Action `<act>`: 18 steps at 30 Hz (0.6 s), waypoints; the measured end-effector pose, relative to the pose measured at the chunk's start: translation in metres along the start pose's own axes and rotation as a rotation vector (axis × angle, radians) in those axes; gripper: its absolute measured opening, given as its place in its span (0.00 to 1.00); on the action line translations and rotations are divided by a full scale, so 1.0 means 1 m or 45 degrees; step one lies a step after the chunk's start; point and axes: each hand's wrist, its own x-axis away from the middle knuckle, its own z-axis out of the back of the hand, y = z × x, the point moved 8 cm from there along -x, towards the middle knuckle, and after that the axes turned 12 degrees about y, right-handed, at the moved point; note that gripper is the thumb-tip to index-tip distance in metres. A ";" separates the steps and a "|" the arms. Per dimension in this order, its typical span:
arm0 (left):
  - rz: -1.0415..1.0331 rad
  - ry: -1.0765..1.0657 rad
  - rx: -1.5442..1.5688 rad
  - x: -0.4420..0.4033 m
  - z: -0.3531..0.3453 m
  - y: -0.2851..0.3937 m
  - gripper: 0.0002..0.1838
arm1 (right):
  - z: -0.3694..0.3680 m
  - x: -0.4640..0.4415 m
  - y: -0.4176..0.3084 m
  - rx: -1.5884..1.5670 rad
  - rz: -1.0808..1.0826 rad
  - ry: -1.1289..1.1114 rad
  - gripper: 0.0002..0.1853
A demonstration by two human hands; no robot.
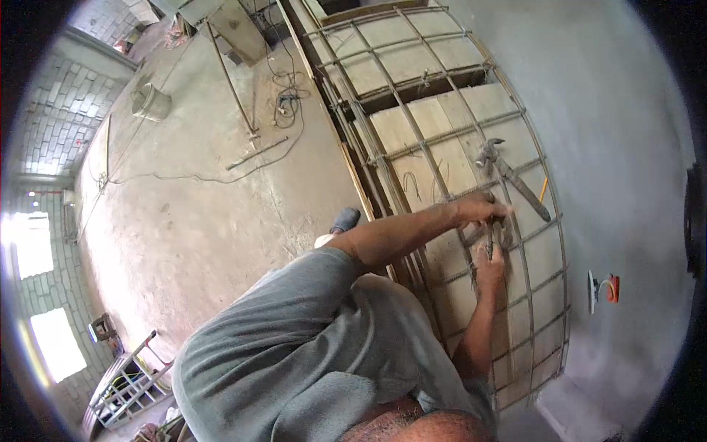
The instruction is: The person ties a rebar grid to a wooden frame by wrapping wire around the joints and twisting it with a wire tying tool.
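A grid of steel rebar (425, 141) lies over pale wooden boards (412, 127). My left hand (480, 211) is over the grid, its fingers bent and closed around something I cannot make out. Just below it, my right hand (489, 264) is closed on a short, dark metal piece (490, 239) standing up between the two hands; its exact kind is unclear. A claw hammer (515, 182) rests across the bars near my left hand. Bent tie wires (412, 186) lie on the boards, and a yellow stick (543, 189) sits beyond the hammer handle.
A grey wall (611, 132) borders the grid on the right, with an orange item (613, 288) on it. On the concrete floor (213, 236) are a cable (287, 103), a metal T-shaped bar (254, 151) and a bucket (151, 102). A ladder-like frame (129, 390) lies lower left.
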 end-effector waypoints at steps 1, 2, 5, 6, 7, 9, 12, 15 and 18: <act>-0.117 0.037 -0.042 0.002 -0.004 0.014 0.39 | -0.004 -0.007 0.012 -0.089 -0.054 -0.031 0.19; -0.232 0.070 -0.078 0.004 -0.009 0.027 0.33 | -0.008 -0.013 0.025 -0.172 -0.110 -0.063 0.21; -0.245 0.128 0.198 0.012 -0.013 0.062 0.42 | 0.009 -0.017 -0.008 -0.169 -0.023 0.044 0.22; -0.187 0.173 0.372 0.006 -0.010 0.064 0.47 | 0.012 -0.019 -0.013 -0.138 -0.010 0.050 0.22; -0.044 0.294 0.525 -0.004 -0.006 0.057 0.44 | 0.013 -0.020 -0.020 -0.138 -0.011 0.056 0.22; -0.094 0.212 0.593 -0.011 -0.010 0.060 0.45 | 0.014 -0.019 -0.037 -0.077 0.050 0.089 0.25; -0.165 0.083 0.638 -0.002 -0.010 0.066 0.49 | 0.011 -0.027 0.001 0.109 0.160 0.516 0.27; -0.202 -0.006 0.477 0.005 -0.012 0.051 0.53 | 0.048 -0.027 0.034 0.217 -0.021 0.886 0.27; -0.051 -0.121 0.091 0.036 -0.043 0.038 0.63 | 0.112 -0.022 0.046 0.283 0.043 1.184 0.24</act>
